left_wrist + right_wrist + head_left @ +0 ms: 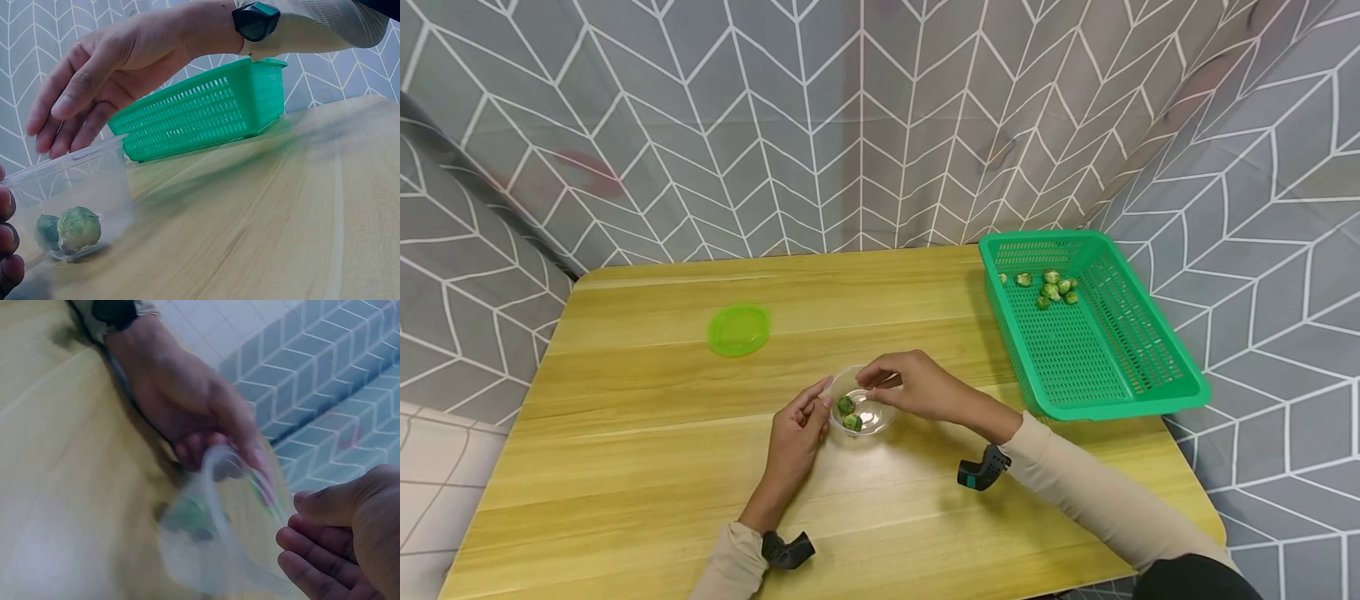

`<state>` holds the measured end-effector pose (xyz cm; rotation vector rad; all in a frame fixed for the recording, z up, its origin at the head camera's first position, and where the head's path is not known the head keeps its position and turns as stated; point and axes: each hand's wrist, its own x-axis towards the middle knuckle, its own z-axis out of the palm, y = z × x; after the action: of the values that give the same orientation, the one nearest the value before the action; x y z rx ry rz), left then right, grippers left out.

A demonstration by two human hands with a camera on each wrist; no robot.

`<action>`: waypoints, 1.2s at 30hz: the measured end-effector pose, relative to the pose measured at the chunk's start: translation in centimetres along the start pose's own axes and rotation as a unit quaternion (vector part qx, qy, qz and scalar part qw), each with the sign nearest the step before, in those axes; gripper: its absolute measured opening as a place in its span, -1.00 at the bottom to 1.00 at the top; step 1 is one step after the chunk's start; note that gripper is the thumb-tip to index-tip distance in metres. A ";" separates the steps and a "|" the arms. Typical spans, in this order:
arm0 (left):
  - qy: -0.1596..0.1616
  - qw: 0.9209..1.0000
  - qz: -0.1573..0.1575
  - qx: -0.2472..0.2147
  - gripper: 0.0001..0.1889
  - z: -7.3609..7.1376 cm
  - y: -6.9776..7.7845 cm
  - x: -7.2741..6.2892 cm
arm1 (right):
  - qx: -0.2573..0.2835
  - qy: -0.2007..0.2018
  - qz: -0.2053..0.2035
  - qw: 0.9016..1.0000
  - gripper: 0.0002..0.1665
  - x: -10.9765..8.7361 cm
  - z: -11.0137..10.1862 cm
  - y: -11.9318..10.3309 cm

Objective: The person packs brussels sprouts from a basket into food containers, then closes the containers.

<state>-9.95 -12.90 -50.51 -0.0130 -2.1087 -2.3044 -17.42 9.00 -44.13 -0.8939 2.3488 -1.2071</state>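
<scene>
Your left hand [793, 437] pinches the clear cup [876, 415] by its rim; a light, steady grip should keep its wall from flexing. Two sprouts [852, 422] lie inside. Your right hand [917, 385], fingers loosely bent and holding nothing, is over the opening; best clear the rim without bumping it. Beyond sit a lime lid [739, 330] and, rightward, the green basket [1097, 358] of further sprouts [1051, 290].

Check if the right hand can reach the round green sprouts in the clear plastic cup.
Likely yes: the right hand is at the rim of the open cup, with nothing covering the sprouts.
</scene>
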 end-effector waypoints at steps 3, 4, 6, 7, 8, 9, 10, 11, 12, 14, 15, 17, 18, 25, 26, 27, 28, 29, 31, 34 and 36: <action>0.002 1.000 -0.001 0.000 -0.64 0.0 0.1 0.0 | 0.001 0.024 0.004 1.000 -0.70 -0.2 -1.4 0.1; 0.003 1.000 -0.001 -0.001 -0.64 0.0 0.1 0.0 | 0.002 0.032 0.005 0.999 -0.70 -0.3 -1.9 0.1; 0.003 1.000 0.001 -0.001 -0.63 0.0 0.1 0.0 | 0.004 0.050 0.008 0.999 -0.71 -0.5 -2.9 0.1; 0.003 1.000 0.002 -0.001 -0.63 0.0 0.0 0.0 | 0.003 0.058 0.011 0.998 -0.72 -0.7 -3.4 0.1; 0.003 1.000 0.003 0.000 -0.63 0.0 0.0 0.0 | 0.003 0.067 0.012 0.998 -0.72 -0.8 -3.9 0.2; 0.003 1.000 0.003 0.000 -0.63 0.0 0.0 0.0 | 0.003 0.075 0.015 0.997 -0.73 -0.9 -4.5 0.2; 0.003 1.000 0.003 0.001 -0.63 0.0 0.0 0.0 | 0.008 0.082 0.018 0.996 -0.73 -1.1 -5.0 0.3; 0.003 1.000 0.003 0.000 -0.63 0.0 0.0 0.0 | 0.011 0.091 0.022 0.996 -0.73 -1.3 -5.6 0.4; 0.003 1.000 0.003 0.000 -0.63 0.1 0.0 0.0 | 0.012 0.099 0.026 0.995 -0.73 -1.4 -6.2 0.4; 0.002 1.000 0.002 0.000 -0.62 0.1 0.0 0.0 | 0.014 0.118 0.033 0.992 -0.72 -1.8 -7.6 0.7; 0.002 1.000 0.002 -0.001 -0.62 0.1 0.0 0.0 | 0.014 0.127 0.039 0.991 -0.72 -2.0 -8.4 0.8; 0.003 1.000 0.002 -0.003 -0.62 0.1 -0.1 0.0 | 0.008 0.145 0.047 0.988 -0.70 -2.3 -9.9 1.0; 0.004 1.000 0.002 -0.003 -0.62 0.1 -0.1 0.0 | 0.001 0.154 0.051 0.987 -0.70 -2.5 -10.7 1.1; 0.004 1.000 0.001 -0.007 -0.63 0.1 -0.2 -0.1 | -0.051 0.212 0.106 0.970 -0.69 -3.7 -15.3 2.5; 0.004 1.000 0.000 -0.007 -0.63 0.2 -0.3 -0.1 | -0.054 0.218 0.114 0.968 -0.69 -3.9 -15.8 2.8; 0.003 1.000 0.000 -0.007 -0.62 0.2 -0.3 -0.1 | -0.057 0.222 0.123 0.965 -0.69 -4.1 -16.2 3.0; 0.003 1.000 0.000 -0.006 -0.62 0.2 -0.3 -0.1 | -0.060 0.225 0.131 0.964 -0.68 -4.2 -16.6 3.3; 0.003 1.000 0.000 -0.006 -0.62 0.2 -0.3 -0.1 | -0.061 0.227 0.137 0.962 -0.68 -4.3 -17.0 3.7; 0.003 1.000 0.000 -0.007 -0.62 0.2 -0.3 -0.1 | -0.061 0.228 0.146 0.961 -0.64 -4.5 -17.6 4.3; 0.002 1.000 0.003 -0.008 -0.62 0.2 -0.2 -0.1 | -0.061 0.236 0.147 0.959 -0.61 -4.7 -18.3 5.3; 0.000 1.000 0.003 -0.009 -0.63 0.3 -0.2 -0.1 | -0.061 0.244 0.147 0.957 -0.62 -4.8 -18.7 6.0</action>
<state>-9.86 -12.61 -50.66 -0.0197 -2.0838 -2.3199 -26.61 25.95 -38.18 -0.2696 2.8378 -1.2757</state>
